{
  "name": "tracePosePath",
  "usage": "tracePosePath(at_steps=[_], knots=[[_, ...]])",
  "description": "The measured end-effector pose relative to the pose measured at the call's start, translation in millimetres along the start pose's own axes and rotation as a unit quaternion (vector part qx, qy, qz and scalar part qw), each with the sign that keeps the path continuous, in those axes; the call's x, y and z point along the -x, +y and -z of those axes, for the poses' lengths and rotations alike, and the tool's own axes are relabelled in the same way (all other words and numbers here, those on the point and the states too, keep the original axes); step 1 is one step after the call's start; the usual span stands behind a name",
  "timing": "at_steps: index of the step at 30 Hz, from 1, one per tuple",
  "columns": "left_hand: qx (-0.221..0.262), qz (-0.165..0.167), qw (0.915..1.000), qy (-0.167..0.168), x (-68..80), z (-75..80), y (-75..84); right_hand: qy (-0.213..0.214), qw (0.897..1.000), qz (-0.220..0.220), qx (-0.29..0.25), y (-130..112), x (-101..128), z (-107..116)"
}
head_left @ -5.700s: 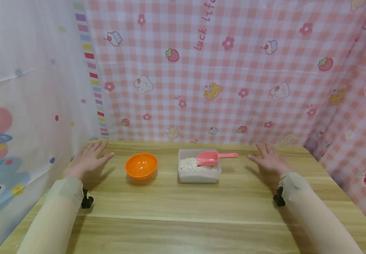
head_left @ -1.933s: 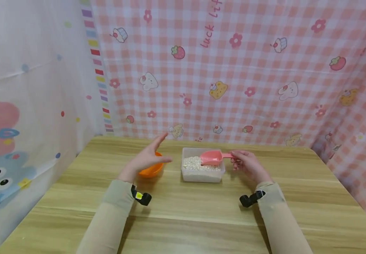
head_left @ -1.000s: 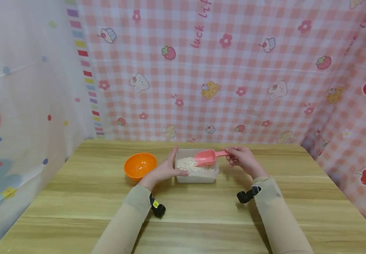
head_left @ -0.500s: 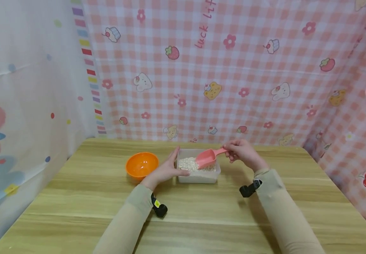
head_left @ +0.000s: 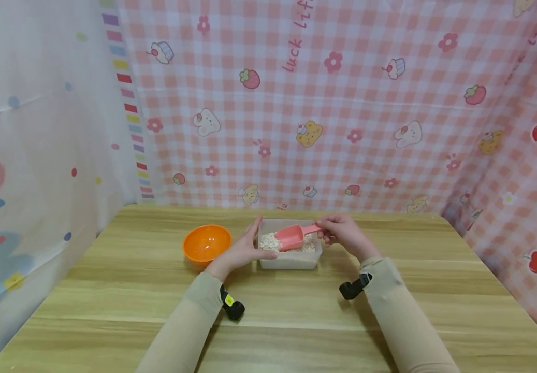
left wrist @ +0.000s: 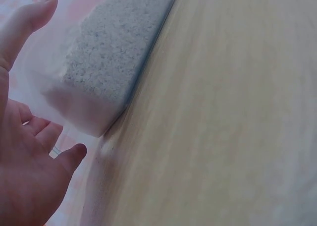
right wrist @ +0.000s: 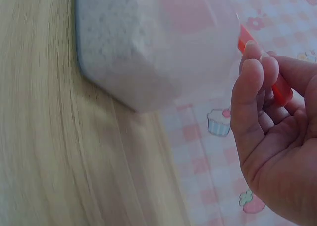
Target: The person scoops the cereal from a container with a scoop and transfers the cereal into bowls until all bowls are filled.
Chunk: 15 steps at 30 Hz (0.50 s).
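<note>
The right hand (head_left: 346,237) pinches the pink scoop (head_left: 290,237), long way sideways, mouth tipped down toward the wide-spread left hand (head_left: 241,252).

Pink gingham curtain (head_left: 231,103) rises ahead of me, white cartoon sheet (head_left: 40,140) hangs at my left, wood-grain tabletop (head_left: 296,342) spreads below!

Obstacle between bowl (head_left: 206,243) and box (head_left: 289,263): left fingers (head_left: 254,228)

Pink scoop (head_left: 291,237) now farther left
</note>
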<state>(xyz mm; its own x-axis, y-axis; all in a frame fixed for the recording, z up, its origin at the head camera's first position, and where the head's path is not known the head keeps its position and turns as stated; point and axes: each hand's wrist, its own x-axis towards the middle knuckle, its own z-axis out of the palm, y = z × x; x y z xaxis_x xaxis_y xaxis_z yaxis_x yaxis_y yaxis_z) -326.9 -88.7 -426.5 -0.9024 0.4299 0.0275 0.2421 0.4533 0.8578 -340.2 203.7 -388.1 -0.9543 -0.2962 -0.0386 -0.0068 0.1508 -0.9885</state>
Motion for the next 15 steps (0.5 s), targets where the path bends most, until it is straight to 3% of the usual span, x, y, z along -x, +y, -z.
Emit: tracePosePath(at_steps=[15], knots=[[0.013, 0.003, 0.9999, -0.001, -0.2, -0.6, -1.1, 0.014, 0.997, 0.0, 0.077, -16.6, 5.8, -32.3]])
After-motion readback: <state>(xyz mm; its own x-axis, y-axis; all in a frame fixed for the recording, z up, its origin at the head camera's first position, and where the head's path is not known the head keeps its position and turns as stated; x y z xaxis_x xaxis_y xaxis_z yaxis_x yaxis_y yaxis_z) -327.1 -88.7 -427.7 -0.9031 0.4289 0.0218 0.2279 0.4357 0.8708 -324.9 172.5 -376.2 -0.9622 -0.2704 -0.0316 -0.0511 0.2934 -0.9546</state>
